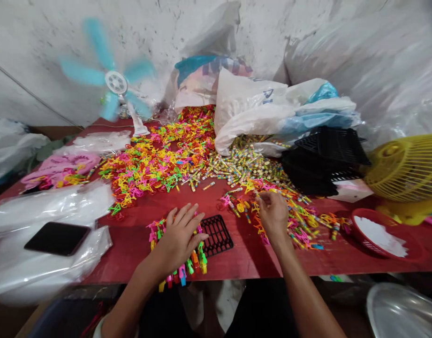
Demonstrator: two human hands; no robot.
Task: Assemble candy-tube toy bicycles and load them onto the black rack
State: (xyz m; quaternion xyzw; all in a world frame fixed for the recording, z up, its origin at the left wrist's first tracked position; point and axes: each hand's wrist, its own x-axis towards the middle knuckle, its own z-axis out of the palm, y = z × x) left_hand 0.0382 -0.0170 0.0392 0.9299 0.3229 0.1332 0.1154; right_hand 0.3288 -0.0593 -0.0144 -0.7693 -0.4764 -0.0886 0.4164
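Note:
My left hand (180, 232) lies with its fingers spread over a black plastic grid rack (217, 234). Under and around that hand, bright plastic pieces (183, 274) in pink, green, orange, yellow and blue stand in the rack's left part. The right part of the grid shows bare slots. My right hand (275, 213) is at a mixed pile of small patterned tubes and coloured plastic pieces (303, 220), its thumb and fingers pinched together. What sits between those fingertips is too small to make out.
Behind my hands spread a heap of coloured plastic pieces (145, 164) and a heap of patterned tubes (247, 164). A spinning blue fan (116, 83), a phone (57, 238) on plastic bags, black racks (328, 150), a red basket (360, 234) and a yellow fan (405, 169) surround them.

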